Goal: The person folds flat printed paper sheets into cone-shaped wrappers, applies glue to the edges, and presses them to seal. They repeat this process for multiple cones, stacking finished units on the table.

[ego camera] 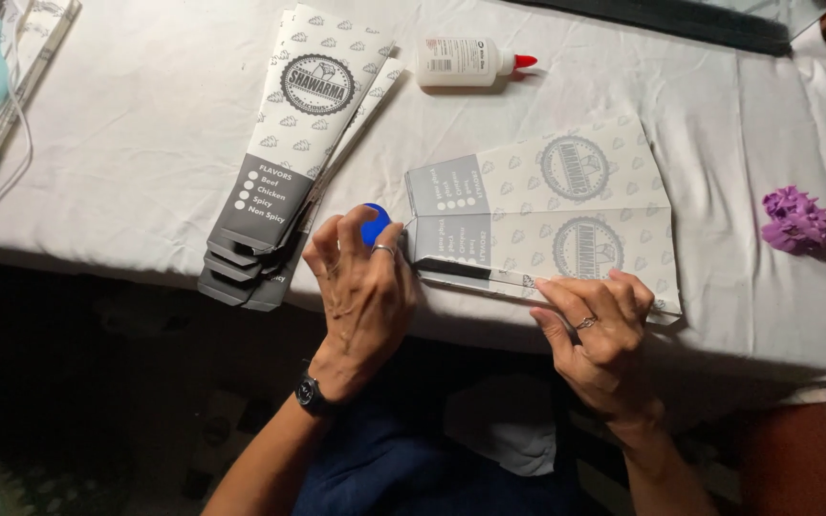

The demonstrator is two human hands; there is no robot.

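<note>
While the left hand [363,287] curls its fingers around a small blue round object [375,225] at the grey end of a flat printed paper sleeve [547,215], the right hand [597,330] presses flat, fingers together, on the sleeve's near edge (a ring shows on it). Both rest on a white tablecloth [145,124] near the table's front edge. A stack of similar sleeves [289,162] lies to the left, a glue bottle [470,62] behind, a purple flower [797,220] far right

Surface [145,143] draped in wrinkled white cloth, brightly lit from above, dark shadowed floor [97,401] below, reddish wooden edge [795,459] at right
</note>
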